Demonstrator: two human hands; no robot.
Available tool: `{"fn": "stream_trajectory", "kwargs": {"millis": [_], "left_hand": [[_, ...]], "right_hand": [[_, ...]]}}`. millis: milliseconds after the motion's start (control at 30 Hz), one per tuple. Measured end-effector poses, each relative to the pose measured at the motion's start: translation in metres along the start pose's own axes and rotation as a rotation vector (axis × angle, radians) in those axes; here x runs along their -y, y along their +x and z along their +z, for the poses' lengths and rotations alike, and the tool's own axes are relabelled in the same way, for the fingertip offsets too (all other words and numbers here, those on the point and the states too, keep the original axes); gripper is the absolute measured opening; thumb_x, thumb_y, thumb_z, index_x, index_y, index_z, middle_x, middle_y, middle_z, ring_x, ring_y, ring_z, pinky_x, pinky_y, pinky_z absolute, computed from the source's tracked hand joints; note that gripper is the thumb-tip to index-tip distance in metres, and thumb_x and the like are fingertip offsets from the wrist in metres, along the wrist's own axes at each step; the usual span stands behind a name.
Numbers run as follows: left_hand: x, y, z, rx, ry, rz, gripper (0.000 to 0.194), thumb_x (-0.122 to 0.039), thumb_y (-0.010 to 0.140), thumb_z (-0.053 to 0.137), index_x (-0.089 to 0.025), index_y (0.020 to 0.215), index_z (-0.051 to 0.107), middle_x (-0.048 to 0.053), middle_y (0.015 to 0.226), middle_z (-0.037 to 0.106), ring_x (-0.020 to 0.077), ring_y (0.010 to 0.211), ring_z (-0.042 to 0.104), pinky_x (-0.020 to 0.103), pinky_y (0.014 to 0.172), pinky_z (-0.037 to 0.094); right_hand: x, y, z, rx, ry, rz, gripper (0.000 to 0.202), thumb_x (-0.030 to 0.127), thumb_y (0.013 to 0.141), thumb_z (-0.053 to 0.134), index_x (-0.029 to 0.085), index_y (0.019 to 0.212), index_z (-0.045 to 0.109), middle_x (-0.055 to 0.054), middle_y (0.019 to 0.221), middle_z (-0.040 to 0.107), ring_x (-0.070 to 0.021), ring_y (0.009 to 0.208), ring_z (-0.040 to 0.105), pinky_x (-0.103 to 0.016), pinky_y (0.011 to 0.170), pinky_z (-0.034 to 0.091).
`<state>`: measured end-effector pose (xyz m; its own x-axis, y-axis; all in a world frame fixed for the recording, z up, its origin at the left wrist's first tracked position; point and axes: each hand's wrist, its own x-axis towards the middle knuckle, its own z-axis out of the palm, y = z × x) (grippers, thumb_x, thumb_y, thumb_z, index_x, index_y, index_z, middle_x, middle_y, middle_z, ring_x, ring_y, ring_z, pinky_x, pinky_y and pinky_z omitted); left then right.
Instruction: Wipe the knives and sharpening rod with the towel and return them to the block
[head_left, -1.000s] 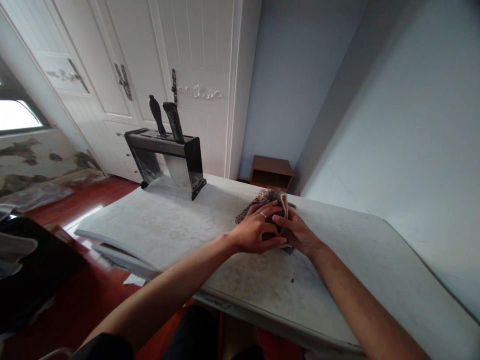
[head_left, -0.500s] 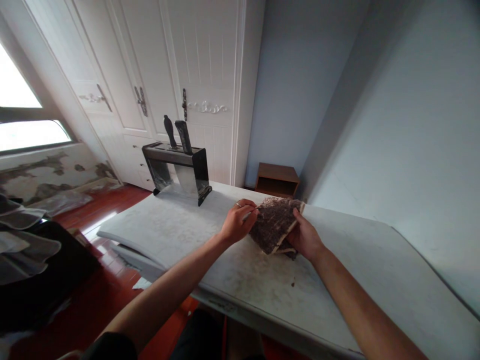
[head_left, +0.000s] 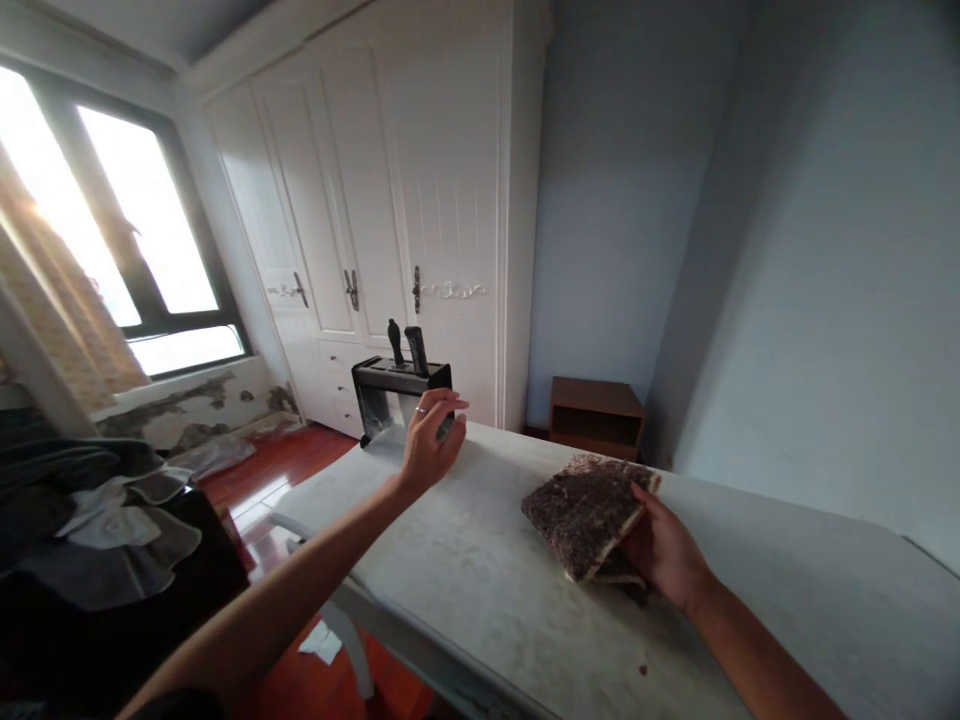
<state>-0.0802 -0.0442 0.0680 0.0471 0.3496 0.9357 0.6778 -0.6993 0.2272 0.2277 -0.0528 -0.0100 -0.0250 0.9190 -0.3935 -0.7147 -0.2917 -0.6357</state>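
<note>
A folded brown fuzzy cloth (head_left: 581,510) with a pale bound edge hangs over the table, gripped by my right hand (head_left: 667,545). The right thumb lies on top of the fold, and the other fingers are mostly hidden beneath it. My left hand (head_left: 435,440), with a ring on one finger, is raised away from the cloth, its thumb and fingertips apart and nothing visible between them. Just behind that hand, and partly covered by it, stands a black knife block (head_left: 397,378) with two dark-handled tools upright in it.
The pale, stained table (head_left: 480,560) carries a small dark crumb (head_left: 643,670) near its front. Beyond it are a white wardrobe (head_left: 457,200) and a brown open-fronted cabinet (head_left: 596,392). Heaped fabrics (head_left: 112,520) lie at left, and white paper (head_left: 320,642) is on the red floor.
My left hand has let go of the cloth's edge and moved left and up, toward the knife block. The right hand still holds the cloth. My view has tilted up and turned left.
</note>
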Motion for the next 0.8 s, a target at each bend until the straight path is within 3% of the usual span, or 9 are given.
{"fn": "stream_trajectory", "kwargs": {"millis": [167,267,333,533,667,800], "left_hand": [[0.028,0.049,-0.030,-0.029,0.161,-0.113,0.035,-0.008,0.075,0.056,-0.020,0.109,0.059,0.008,0.110,0.060,0.0211,0.103,0.059,0.034,0.083,0.052],[0.048,0.068,-0.043,0.043,0.293,-0.079,0.056,-0.002,0.065,0.054,-0.020,0.118,0.056,0.011,0.124,0.054,0.0270,0.118,0.052,0.044,0.101,0.044],[0.062,0.078,-0.047,0.107,0.262,-0.098,0.062,-0.002,0.063,0.055,-0.020,0.122,0.054,0.012,0.130,0.051,0.0284,0.124,0.049,0.046,0.105,0.041],[0.105,0.099,-0.036,-0.063,-0.018,-0.687,0.062,-0.016,0.059,0.073,-0.019,0.117,0.050,0.008,0.116,0.055,0.0231,0.114,0.055,0.038,0.095,0.047],[0.113,0.101,-0.029,-0.039,-0.024,-0.788,0.061,-0.019,0.052,0.081,-0.016,0.106,0.054,0.003,0.095,0.060,0.0187,0.092,0.061,0.034,0.082,0.050],[0.108,0.101,-0.026,0.037,-0.063,-0.816,0.041,-0.019,0.052,0.082,-0.015,0.085,0.058,-0.001,0.073,0.062,0.0151,0.071,0.062,0.026,0.065,0.049]], "right_hand": [[0.000,-0.006,0.003,0.000,-0.005,-0.017,0.017,0.014,0.094,0.049,0.016,0.094,0.067,-0.005,0.081,0.078,-0.0210,0.083,0.076,-0.036,0.086,0.061],[0.000,-0.007,0.003,-0.003,-0.003,-0.014,0.015,0.014,0.093,0.052,0.017,0.095,0.067,-0.005,0.083,0.078,-0.0213,0.086,0.075,-0.035,0.087,0.061],[0.000,-0.006,0.002,0.003,-0.006,-0.002,0.014,0.015,0.092,0.054,0.017,0.097,0.067,-0.005,0.086,0.078,-0.0218,0.088,0.075,-0.035,0.087,0.061],[-0.002,0.004,-0.006,0.007,-0.040,-0.019,0.018,0.015,0.089,0.059,0.017,0.104,0.068,-0.006,0.093,0.078,-0.0238,0.091,0.074,-0.036,0.086,0.061],[-0.003,0.008,-0.010,0.061,-0.043,-0.020,0.020,0.016,0.089,0.060,0.017,0.108,0.068,-0.007,0.098,0.077,-0.0234,0.091,0.074,-0.036,0.088,0.061],[-0.003,0.004,-0.008,0.048,-0.051,-0.012,0.014,0.015,0.089,0.059,0.016,0.100,0.069,-0.007,0.091,0.078,-0.0232,0.087,0.075,-0.036,0.086,0.061]]}}
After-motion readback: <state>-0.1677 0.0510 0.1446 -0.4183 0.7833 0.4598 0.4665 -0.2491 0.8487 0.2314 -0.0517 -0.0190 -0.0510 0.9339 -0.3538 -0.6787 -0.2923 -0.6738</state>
